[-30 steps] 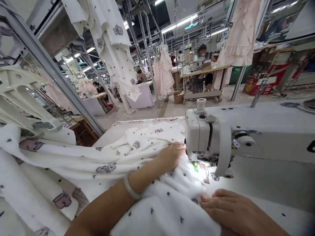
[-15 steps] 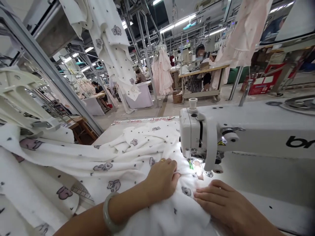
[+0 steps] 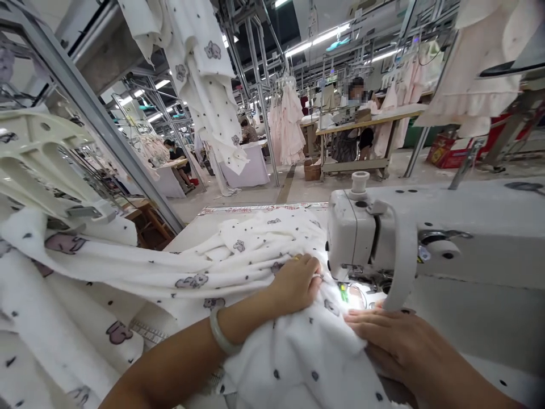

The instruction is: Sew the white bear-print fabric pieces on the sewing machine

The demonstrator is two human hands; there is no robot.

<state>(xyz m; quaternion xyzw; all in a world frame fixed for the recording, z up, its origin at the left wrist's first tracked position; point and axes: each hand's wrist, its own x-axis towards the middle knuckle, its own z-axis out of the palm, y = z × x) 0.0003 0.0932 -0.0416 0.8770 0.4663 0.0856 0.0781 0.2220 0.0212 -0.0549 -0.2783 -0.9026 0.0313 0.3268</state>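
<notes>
A white garment (image 3: 179, 272) printed with small grey animals lies bunched across the sewing table and runs under the head of a white sewing machine (image 3: 361, 238). My left hand (image 3: 296, 284), a pale bangle on its wrist, presses down on the cloth just left of the lit needle area (image 3: 353, 295), fingers curled against the fabric. My right hand (image 3: 392, 335) lies flat on the cloth in front of the needle, fingers stretched out toward it. The needle itself is mostly hidden behind the machine head.
A white plastic rack (image 3: 46, 165) stands at the left beside a slanted metal beam (image 3: 97, 125). Printed garments (image 3: 204, 74) and pink dresses (image 3: 289, 125) hang overhead. Other people sit at distant sewing tables (image 3: 361, 122). The machine arm (image 3: 477, 227) extends right.
My left hand slid back from the needle, then forward again, bunching the cloth. My right hand moved up closer to the presser foot. The view shifted slightly.
</notes>
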